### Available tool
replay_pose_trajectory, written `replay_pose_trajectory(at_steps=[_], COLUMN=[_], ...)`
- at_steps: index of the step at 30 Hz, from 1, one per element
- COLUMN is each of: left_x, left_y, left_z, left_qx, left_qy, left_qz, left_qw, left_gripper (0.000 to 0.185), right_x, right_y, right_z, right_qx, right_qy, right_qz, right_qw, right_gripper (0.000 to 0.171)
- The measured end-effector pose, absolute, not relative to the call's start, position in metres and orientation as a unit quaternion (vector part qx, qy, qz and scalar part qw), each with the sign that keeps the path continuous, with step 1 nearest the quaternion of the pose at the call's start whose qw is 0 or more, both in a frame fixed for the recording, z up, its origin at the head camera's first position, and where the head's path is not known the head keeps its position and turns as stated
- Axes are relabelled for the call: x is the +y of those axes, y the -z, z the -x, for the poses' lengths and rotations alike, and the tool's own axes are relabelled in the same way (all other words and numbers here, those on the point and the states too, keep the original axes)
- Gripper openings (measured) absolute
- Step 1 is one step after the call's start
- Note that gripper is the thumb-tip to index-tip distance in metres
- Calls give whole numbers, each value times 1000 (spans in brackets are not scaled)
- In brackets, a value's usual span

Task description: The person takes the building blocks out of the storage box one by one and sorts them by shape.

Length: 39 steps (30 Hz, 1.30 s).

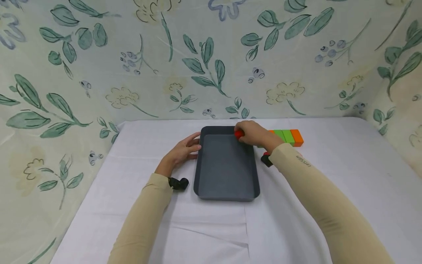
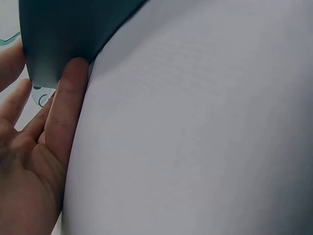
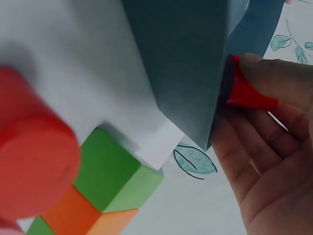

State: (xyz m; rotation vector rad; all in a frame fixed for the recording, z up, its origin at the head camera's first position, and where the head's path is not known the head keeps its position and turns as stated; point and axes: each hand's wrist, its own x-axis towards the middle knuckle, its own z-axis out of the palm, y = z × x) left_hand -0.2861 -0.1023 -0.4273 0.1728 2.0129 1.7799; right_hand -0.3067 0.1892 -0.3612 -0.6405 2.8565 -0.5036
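A dark grey rectangular tray [image 1: 227,167] lies on the white cloth. My left hand [image 1: 182,151] rests against its left outer wall, fingers fairly straight; in the left wrist view the thumb [image 2: 73,93] touches that wall. At the far right corner of the tray, my right hand [image 1: 254,134] pinches a red block [image 1: 239,134] by the rim. The right wrist view shows this red block [image 3: 249,88] between thumb and fingers, its curved side visible, on the inner side of the tray wall [image 3: 186,63]. The fingers partly hide its shape.
Right of the tray, a row of green blocks [image 1: 288,136] and orange blocks [image 1: 297,138] sits partly behind my right hand. A red cylinder [image 3: 39,152] stands near them in the right wrist view. Flowered fabric [image 1: 211,66] hangs behind the table.
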Motion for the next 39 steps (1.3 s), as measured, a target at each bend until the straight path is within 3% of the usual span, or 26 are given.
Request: replay_pose_trajectory(at_steps=[19, 32, 39], left_x=[-105, -105, -105], left_y=[429, 431, 430], left_z=[290, 290, 289], left_qx=[730, 732, 729], left_qy=[-640, -637, -640], left_qz=[-67, -71, -74], left_qw=[230, 232, 231], left_gripper=[67, 68, 68], right_x=[225, 308, 357], right_y=[344, 347, 362], right_z=[274, 236, 220], right_qx=[947, 964, 967], right_qy=[234, 221, 225], right_qz=[215, 144, 120], right_qw=[49, 32, -16], right_gripper=[36, 44, 41])
